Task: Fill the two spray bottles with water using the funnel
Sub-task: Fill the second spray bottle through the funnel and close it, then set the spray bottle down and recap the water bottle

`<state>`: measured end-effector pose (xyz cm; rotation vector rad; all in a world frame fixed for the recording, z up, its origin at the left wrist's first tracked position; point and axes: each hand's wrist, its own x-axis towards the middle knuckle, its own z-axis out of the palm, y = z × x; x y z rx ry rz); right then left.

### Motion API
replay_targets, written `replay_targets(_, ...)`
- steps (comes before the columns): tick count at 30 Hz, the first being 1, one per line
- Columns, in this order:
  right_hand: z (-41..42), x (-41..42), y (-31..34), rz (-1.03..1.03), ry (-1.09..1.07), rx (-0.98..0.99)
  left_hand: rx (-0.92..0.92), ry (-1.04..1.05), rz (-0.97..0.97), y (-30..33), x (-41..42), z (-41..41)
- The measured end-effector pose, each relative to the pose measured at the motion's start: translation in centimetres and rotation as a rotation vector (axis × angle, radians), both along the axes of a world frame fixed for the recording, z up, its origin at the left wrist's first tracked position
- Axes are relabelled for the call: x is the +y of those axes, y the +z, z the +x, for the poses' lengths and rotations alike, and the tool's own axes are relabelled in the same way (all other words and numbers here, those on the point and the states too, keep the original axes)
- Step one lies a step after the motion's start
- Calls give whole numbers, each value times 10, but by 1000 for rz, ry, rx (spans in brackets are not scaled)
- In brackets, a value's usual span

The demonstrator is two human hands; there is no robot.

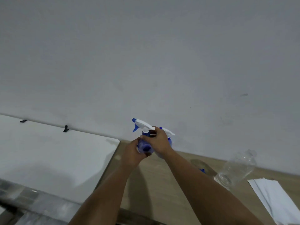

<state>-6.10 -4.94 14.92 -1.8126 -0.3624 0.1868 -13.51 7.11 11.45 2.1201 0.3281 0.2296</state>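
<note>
Two blue spray bottles with white trigger heads stand close together near the wall on the wooden table. My left hand wraps the body of the nearer spray bottle. My right hand grips that bottle's neck just under its white trigger head. The second spray bottle stands right behind my right hand, mostly hidden. A clear plastic water bottle lies tilted at the right. A small blue piece shows beside my right forearm; I cannot tell if it is the funnel.
A white board lies to the left of the wooden table, with black clips at its far edge. A white sheet of paper rests at the right front. A plain grey wall rises directly behind the bottles.
</note>
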Motion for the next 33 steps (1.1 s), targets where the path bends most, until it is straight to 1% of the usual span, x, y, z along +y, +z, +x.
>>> replay_targets(6, 37, 26, -30, -102, -72, 54, 42, -35, 125, -26, 30, 40)
replay_targets(9, 52, 37, -46, -158, -103, 71, 67, -86, 80, -48, 41, 58)
replay_targets(10, 58, 41, -54, -179, -98, 86, 78, -90, 99, -59, 45, 67)
replay_targets(13, 73, 50, -85, -194, -98, 96, 211, -53, 277, -79, 54, 82)
replay_targets(15, 83, 57, -108, -226, -98, 98, 262, -73, 333, -97, 61, 92)
replay_targets(18, 92, 66, -136, -276, -80, 111, 274, -115, 347, -133, 71, 110)
replay_targets(20, 94, 69, -147, -305, -73, 93, 238, -126, 373, -148, 75, 115)
replay_targets(23, 95, 71, -151, -332, -71, 75, 229, -86, 410, -155, 76, 118)
replay_targets(26, 91, 67, -150, -365, -46, 75, 252, -103, 428, -155, 72, 119)
replay_targets(27, 87, 64, -147, -376, -40, 88, 273, -80, 426, -153, 71, 118)
replay_targets(30, 74, 51, -136, -423, -48, 137, 327, 7, 348, -152, 67, 109)
replay_targets(33, 57, 32, -121, -416, -67, 170, 310, -19, 318, -134, 52, 83)
